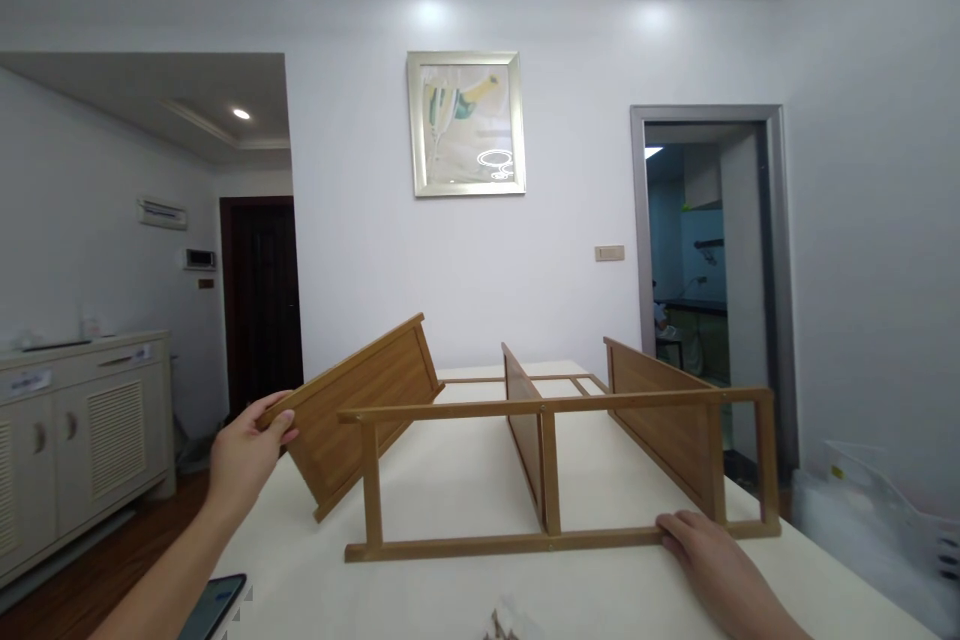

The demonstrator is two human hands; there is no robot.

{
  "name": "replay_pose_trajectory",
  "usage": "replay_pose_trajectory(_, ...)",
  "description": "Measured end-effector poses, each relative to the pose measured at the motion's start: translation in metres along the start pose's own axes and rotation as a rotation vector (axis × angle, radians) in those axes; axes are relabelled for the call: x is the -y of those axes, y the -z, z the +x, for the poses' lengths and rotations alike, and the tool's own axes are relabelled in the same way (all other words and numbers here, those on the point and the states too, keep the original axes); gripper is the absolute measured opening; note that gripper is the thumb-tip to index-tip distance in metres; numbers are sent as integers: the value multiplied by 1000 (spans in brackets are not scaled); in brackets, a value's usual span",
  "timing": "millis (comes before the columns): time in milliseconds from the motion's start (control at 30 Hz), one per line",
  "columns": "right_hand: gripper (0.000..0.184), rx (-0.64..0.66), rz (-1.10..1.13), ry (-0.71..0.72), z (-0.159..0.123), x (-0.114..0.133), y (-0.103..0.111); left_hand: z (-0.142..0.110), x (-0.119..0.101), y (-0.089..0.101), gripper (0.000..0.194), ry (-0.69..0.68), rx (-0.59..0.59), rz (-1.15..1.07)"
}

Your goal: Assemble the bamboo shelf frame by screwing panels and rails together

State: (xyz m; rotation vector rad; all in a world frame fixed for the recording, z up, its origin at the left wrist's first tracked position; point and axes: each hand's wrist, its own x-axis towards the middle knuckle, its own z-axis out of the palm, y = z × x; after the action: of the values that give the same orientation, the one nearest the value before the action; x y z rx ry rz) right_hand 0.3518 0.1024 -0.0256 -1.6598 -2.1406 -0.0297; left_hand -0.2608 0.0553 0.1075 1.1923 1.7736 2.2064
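A wooden shelf frame lies on its side on the white table. Two shelf boards stand across it, a middle board and a right board. My left hand pinches the near upper corner of a loose shelf board, thumb on its face. That board is tilted at the frame's left end, its near lower corner apart from the near side rail. My right hand rests on the frame's lower near rail, fingers curled over it at the right.
A phone lies at the table's near left edge. Small hardware in a plastic bag sits at the front. Clear plastic wrapping is piled on the right. A white cabinet stands at left, and a doorway opens behind.
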Motion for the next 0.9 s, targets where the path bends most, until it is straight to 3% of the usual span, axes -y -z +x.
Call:
replay_pose_trajectory(433, 37, 12, 2, 2, 2, -3, 0, -28, -1, -42, 38, 7, 177, 3)
replay_pose_trajectory(900, 38, 21, -8, 5, 1, 3, 5, -40, -1, -52, 39, 31, 178, 49)
